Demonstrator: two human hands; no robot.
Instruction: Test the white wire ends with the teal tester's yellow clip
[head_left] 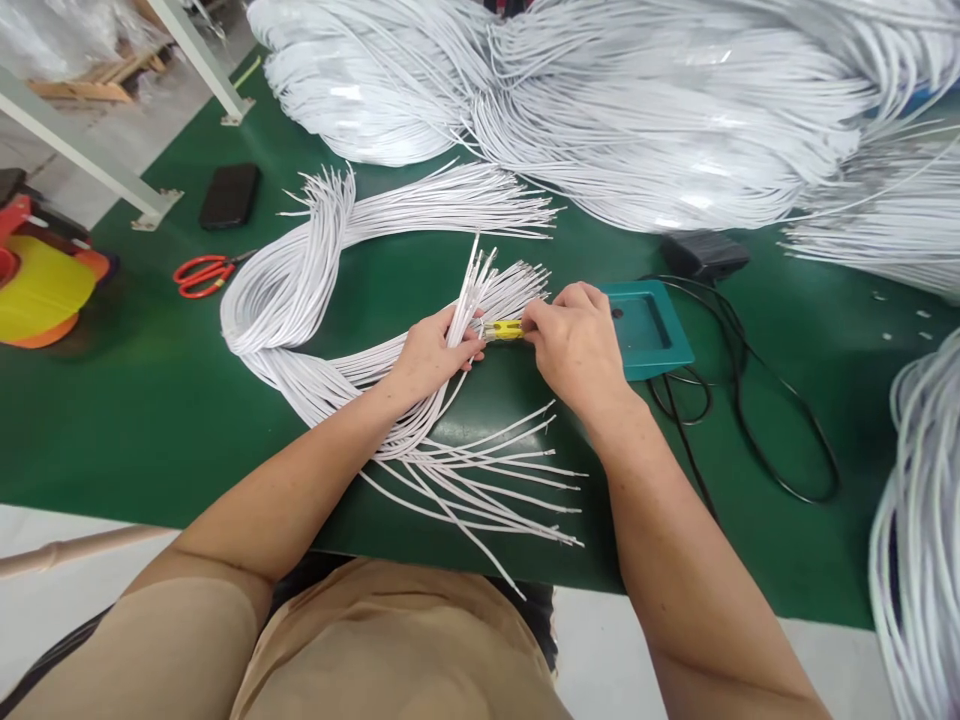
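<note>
My left hand [435, 350] is closed around several white cables [466, 290], whose ends stick up past the fingers. Between my two hands is a small tool with a yellow handle [504, 330]; my right hand [574, 335] pinches its right end, and its tip meets the cables at my left fingertips. The tip itself is too small to make out. A looped bundle of white cables [281, 290] lies to the left, with one set of ends behind my left hand. Separate loose cable ends [495, 465] fan out on the green table below my hands.
Large coils of white cable [660, 110] fill the back. A teal tray [679, 345] and black cord [750, 430] lie right of my hand, near a black box [703, 255]. Red-handled scissors [204, 275], a black flat object [229, 195] and a yellow tape roll [45, 290] are left.
</note>
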